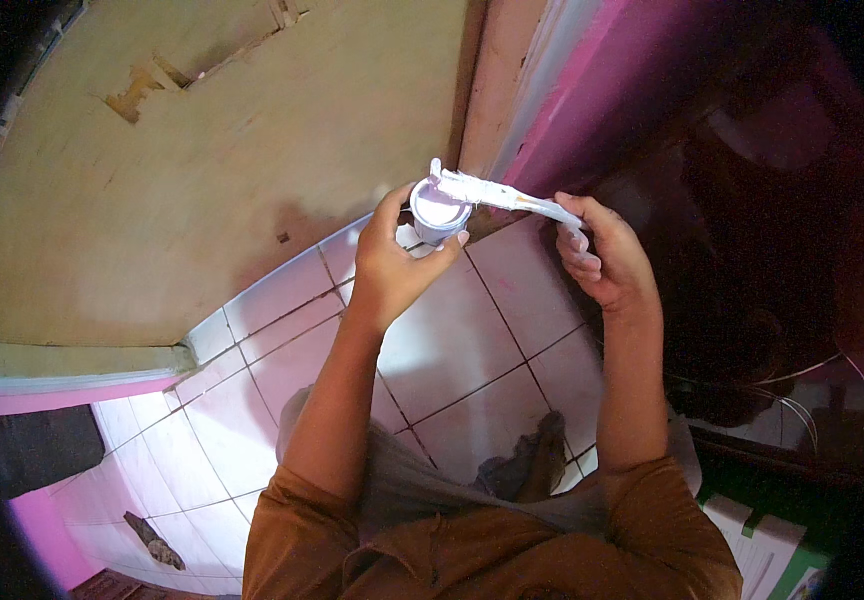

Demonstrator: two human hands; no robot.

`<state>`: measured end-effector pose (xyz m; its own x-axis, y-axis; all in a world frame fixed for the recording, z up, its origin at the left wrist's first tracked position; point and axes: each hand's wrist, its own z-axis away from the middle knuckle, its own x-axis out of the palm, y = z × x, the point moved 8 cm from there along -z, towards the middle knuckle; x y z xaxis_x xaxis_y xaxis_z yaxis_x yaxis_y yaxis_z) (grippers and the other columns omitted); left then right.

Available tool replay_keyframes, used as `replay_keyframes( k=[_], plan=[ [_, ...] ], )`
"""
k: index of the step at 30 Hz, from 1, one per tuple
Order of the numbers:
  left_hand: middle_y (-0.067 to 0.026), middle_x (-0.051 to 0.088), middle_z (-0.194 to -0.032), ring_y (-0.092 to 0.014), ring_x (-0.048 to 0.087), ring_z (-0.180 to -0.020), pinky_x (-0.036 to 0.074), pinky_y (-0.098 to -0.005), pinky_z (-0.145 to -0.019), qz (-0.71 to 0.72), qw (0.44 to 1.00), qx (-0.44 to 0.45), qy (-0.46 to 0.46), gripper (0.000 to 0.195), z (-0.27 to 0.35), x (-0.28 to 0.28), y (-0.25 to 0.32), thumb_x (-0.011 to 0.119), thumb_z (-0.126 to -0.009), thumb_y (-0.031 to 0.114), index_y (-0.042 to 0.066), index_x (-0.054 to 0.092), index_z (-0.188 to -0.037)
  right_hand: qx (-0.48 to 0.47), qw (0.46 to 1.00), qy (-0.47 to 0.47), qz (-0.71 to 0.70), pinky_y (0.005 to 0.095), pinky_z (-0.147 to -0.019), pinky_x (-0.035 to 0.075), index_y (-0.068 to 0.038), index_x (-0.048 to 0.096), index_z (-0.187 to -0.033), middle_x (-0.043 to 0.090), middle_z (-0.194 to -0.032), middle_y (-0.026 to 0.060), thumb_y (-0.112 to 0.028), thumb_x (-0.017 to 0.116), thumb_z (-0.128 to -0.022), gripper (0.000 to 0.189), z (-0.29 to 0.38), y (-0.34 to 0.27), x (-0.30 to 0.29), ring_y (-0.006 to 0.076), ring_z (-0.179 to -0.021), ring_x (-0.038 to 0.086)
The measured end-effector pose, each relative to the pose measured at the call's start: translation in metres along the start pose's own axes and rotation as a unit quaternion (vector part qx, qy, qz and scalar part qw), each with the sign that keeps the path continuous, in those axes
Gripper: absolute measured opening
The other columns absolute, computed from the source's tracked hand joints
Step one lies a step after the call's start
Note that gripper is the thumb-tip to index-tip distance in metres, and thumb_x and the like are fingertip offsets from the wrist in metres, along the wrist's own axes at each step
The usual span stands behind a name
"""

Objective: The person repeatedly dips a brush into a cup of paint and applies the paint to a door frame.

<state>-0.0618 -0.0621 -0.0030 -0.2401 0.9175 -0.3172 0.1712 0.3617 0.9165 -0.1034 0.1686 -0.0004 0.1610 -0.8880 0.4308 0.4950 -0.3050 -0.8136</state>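
Note:
My left hand (400,259) is closed around a small round tub (439,214) that holds white paint or a similar white substance. A paintbrush (495,193), coated in white, lies over the tub's right rim, its tip above the opening. Its handle end is between the thumb and fingers of my right hand (600,244), whose fingertips bear white smears. Both hands are held out before a worn, yellowish door (252,172) with a damaged surface.
A wooden frame (503,82) and a pink wall (589,97) stand beyond the tub. Tiled floor (462,337) lies below. A dark mat (41,446) is at the left, thin cables (799,416) and papers (754,544) at the right.

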Motion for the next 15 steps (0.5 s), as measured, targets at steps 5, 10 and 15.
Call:
replay_keyframes(
  k=[5,10,15],
  plan=[
    [-0.0145,0.069,-0.111,-0.024,0.067,-0.104,0.051,-0.0371,-0.092,-0.01,1.0,0.015,0.02,0.066,-0.001,0.0,0.003,0.086,-0.072,0.02,-0.001,0.056,-0.126,-0.032,0.997,0.04,-0.051,0.0216,-0.031,0.026,-0.005,0.06,-0.083,0.054,-0.059,0.0008,-0.023,0.063,-0.095,0.022,0.001,-0.005,-0.014,0.0079,-0.038,0.04],
    [-0.013,0.067,-0.117,-0.022,0.064,-0.11,0.049,-0.0364,-0.098,0.025,1.0,-0.009,0.005,0.066,-0.003,0.002,-0.013,0.086,-0.074,0.017,0.001,0.054,-0.13,-0.101,0.986,0.103,-0.088,0.0229,-0.035,0.029,-0.004,0.059,-0.087,0.054,-0.062,0.0019,-0.021,0.06,-0.098,0.021,0.0,-0.015,-0.034,0.0093,-0.042,0.043],
    [-0.0116,0.064,-0.123,-0.021,0.06,-0.118,0.045,-0.0358,-0.105,0.054,0.999,-0.009,-0.003,0.068,-0.002,0.004,-0.023,0.085,-0.076,0.01,0.001,0.05,-0.134,-0.165,0.966,0.199,-0.032,0.023,-0.039,0.03,-0.003,0.056,-0.092,0.054,-0.065,0.0029,-0.019,0.061,-0.098,0.018,-0.004,-0.021,-0.044,0.0096,-0.047,0.044]
  ],
)
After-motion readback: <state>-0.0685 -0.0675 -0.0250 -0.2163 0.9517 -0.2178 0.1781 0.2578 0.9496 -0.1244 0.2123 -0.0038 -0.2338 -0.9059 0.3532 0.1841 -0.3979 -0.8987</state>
